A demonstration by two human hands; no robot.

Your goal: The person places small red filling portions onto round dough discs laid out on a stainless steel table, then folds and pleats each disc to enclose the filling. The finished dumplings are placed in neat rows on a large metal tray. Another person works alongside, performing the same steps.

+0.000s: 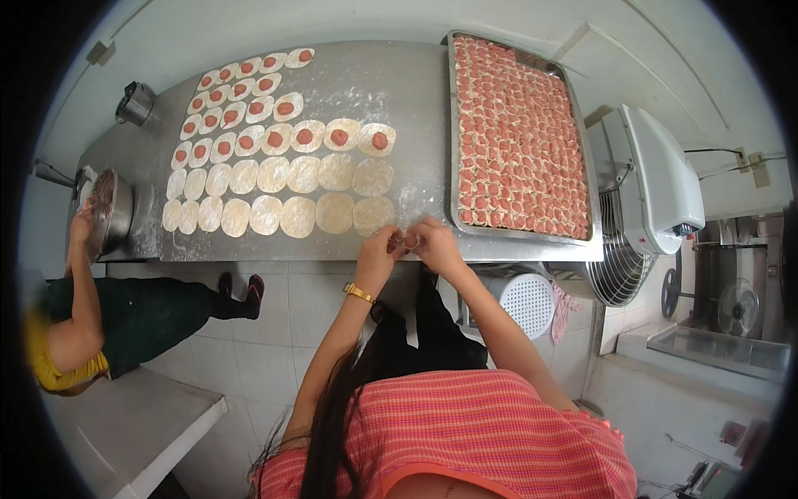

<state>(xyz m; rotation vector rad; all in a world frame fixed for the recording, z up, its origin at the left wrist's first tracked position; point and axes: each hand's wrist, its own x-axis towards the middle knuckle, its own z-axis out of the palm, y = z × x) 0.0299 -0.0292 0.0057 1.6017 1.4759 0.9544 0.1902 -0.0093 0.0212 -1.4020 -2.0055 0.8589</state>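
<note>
At the counter's (407,75) near edge, right of the middle, the person's left hand (376,254) and right hand (438,248) meet with fingers curled and close together, pinching a small dumpling (410,240) with reddish filling between them; the fingertips partly hide it. Just beyond the left hand, two rows of bare round wrappers (297,214) run toward the counter's left edge, neighbours touching or nearly so. Behind these, up to the far edge, lie rows of filled wrappers (305,135), flat, each with a reddish lump on it; the rows nearest the far edge reach less far to the right. Pale flour (407,204) dusts the surface between them and a large metal tray (454,141), which takes up the right end of the counter, packed tightly with open-topped dumplings (519,150); a little bare metal shows at its far right corner. By the counter's near left corner, a co-worker's hand (84,226) is at the rim of a metal bowl (121,212). A white machine (657,179) with a wire guard stands past the right edge.
</note>
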